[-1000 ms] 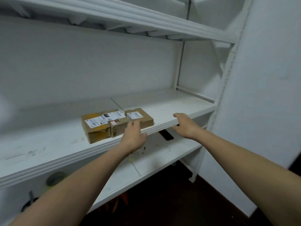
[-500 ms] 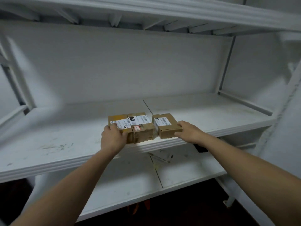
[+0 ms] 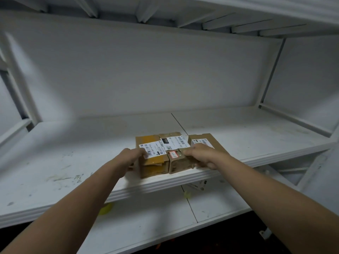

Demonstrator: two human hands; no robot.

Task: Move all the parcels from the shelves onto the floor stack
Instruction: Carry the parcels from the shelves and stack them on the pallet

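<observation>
Evidently both hands held the row of three parcels (image 3: 153, 144) at the front edge of the shelf (image 3: 73, 162), left hand (image 3: 131, 158) curled on its left end, right hand (image 3: 203, 156) on its right; squeezed unevenly, the middle parcel (image 3: 178, 163) might drop.

Parcels (image 3: 156, 158): matt brown cardboard, glossy tape, white paper labels (image 3: 175, 143). Shelf (image 3: 73, 162): white painted, matt, scuffed, smudged.

a scuffed white middle shelf (image 3: 73, 162) carries a row of cardboard at its front edge: a yellow-taped parcel (image 3: 152, 167), a middle parcel (image 3: 178, 165) touching it, and a right parcel (image 3: 211, 139) just beside. the lower shelf (image 3: 146, 222) holds a yellow scrap (image 3: 106, 209).
</observation>
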